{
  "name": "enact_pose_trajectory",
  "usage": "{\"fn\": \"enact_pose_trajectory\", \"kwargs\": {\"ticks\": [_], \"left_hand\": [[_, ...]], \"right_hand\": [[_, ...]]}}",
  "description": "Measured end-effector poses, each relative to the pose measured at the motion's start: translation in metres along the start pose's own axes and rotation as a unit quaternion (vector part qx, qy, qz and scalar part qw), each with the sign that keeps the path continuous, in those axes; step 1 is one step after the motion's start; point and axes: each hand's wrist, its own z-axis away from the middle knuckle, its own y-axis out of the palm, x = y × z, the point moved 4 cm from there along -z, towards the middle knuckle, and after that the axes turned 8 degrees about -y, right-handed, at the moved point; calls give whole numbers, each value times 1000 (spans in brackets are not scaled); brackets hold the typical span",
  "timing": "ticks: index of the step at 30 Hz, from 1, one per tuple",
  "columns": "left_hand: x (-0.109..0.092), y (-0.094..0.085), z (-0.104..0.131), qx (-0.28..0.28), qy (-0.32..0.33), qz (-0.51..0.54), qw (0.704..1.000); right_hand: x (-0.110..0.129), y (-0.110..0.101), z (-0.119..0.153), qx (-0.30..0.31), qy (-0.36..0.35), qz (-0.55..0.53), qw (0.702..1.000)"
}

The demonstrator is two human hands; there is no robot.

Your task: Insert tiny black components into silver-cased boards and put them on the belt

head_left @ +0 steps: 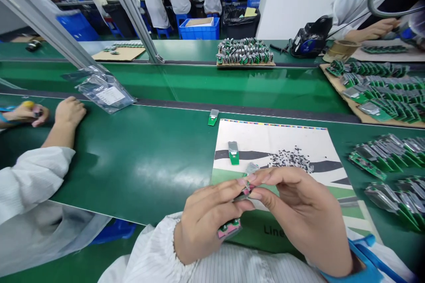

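Circuit board, mostly hidden, sat pinched in the left hand, above the printed sheet! The right hand closed fingertips on its upper end; fingers blurred the contact, and another board peeked out behind, partly covered.

Two small boards lie on one printed sheet.

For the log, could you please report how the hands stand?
Left hand holding pink-and-green board. Right hand pinching near its upper end. Board's middle hidden by fingers.
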Motion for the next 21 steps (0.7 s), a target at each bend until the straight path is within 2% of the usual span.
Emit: {"fn": "enact_pose_trajectory", "kwargs": {"ticks": [3,6,12,17,21], "left_hand": [[3,3,1,6,7,17,1000],[7,6,4,-34,-18,44,998],[11,10,-1,-66,-97,127,985],[10,13,-5,-70,-118,88,987],[16,16,-11,-45,-106,42,993]], "right_hand": [[1,-2,0,2,-4,18,1000],[1,-2,0,7,-8,21,1000],[-13,-5,1,19,5,-69,997],[-33,-5,6,92,44,-56,993],[-40,-8,12,69,73,-76,992]]}}
